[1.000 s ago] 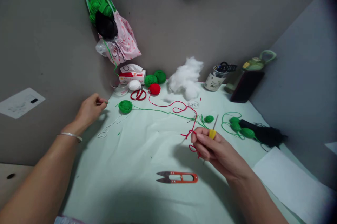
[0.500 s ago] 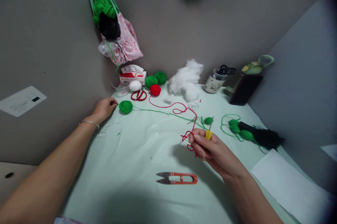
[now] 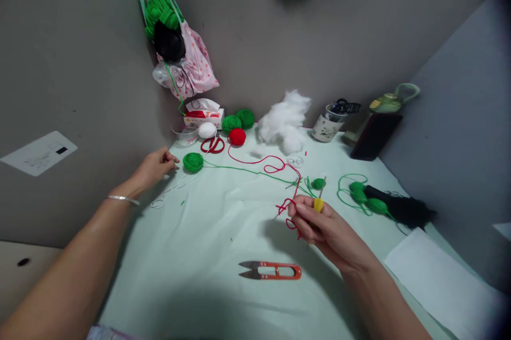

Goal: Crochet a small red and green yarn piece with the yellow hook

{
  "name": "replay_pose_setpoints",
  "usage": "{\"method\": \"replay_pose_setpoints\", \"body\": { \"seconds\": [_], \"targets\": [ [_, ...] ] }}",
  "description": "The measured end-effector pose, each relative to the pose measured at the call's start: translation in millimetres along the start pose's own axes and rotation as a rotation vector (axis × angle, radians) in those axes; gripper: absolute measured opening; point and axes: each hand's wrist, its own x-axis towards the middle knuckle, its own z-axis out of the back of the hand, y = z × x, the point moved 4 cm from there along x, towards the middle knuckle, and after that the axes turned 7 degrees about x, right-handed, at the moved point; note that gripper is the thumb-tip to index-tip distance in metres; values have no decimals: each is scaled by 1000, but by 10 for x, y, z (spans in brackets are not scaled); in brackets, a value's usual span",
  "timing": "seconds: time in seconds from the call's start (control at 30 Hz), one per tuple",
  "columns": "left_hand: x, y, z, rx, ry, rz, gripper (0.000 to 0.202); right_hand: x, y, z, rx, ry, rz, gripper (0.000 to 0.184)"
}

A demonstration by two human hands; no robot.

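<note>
My right hand [image 3: 317, 220] is closed around a crochet hook [image 3: 318, 205] with a yellow grip, its thin metal shaft pointing up. Red yarn [image 3: 288, 204] is pinched at the same fingertips, and a short looped piece dangles below. The strand runs back to a red yarn ball [image 3: 237, 137]. At the left, my left hand [image 3: 154, 171] hovers just left of a green yarn ball [image 3: 193, 162], fingers bent and slightly apart, with nothing visible between them. Orange thread snips [image 3: 270, 270] lie in front of my right hand.
Behind are red-handled scissors [image 3: 212, 144], a white yarn ball [image 3: 207, 130], a tissue box [image 3: 204, 118] and white stuffing [image 3: 284, 122]. To the right stand a pen cup [image 3: 328, 124], a bottle [image 3: 385, 103] and a dark phone [image 3: 376, 137]. Green crocheted pieces [image 3: 358, 192] lie near black yarn [image 3: 403, 207].
My left hand has drawn slightly away from the green ball, and its fingers have parted a little. The right hand keeps its hold on the hook and red yarn. The view has shifted slightly.
</note>
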Motion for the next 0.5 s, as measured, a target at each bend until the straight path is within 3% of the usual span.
{"method": "replay_pose_setpoints", "body": {
  "seconds": [0.13,0.27,0.5],
  "targets": [
    [-429,-82,-20,-101,119,-98,27,9,2,-12,16,21,-2,34],
    [-846,-83,-148,-61,191,-159,25,19,-5,-42,13,36,-1,33],
    [-1021,-128,-251,32,199,-242,16,20,-10,-62,22,46,11,33]
  ]
}}
